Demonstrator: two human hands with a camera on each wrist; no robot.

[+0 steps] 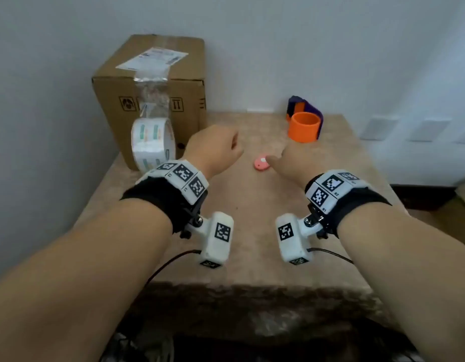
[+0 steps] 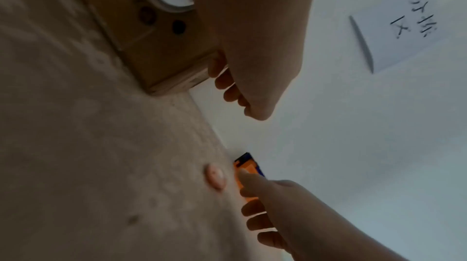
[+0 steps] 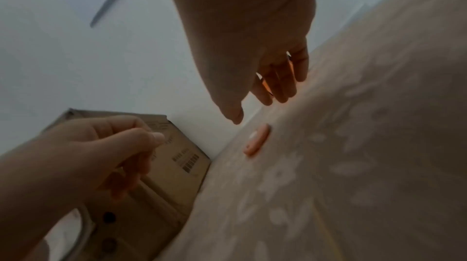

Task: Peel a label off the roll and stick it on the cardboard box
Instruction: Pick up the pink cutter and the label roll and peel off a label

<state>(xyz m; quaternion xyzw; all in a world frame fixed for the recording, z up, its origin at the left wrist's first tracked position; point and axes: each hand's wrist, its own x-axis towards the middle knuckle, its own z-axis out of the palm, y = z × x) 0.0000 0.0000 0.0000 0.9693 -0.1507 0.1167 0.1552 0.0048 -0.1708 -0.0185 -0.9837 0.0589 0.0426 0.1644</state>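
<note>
**A:** so where's the label roll at?

**B:** left-middle of the head view. The label roll [image 1: 153,143] stands on edge, leaning against the front of the cardboard box [image 1: 150,82], which fills the upper left of the table [image 1: 252,205]. The box already has a white sticker and clear tape on top.

**A:** hands doing anything?

**B:** nope. The left hand [image 1: 213,150] floats mid-frame just right of the roll, fingers curled in, holding nothing. The right hand [image 1: 288,163] is relaxed, thumb out, hovering above a small pink disc [image 1: 261,164] at center, touching nothing. There's an orange cylinder [image 1: 303,126] at upper right.
</note>
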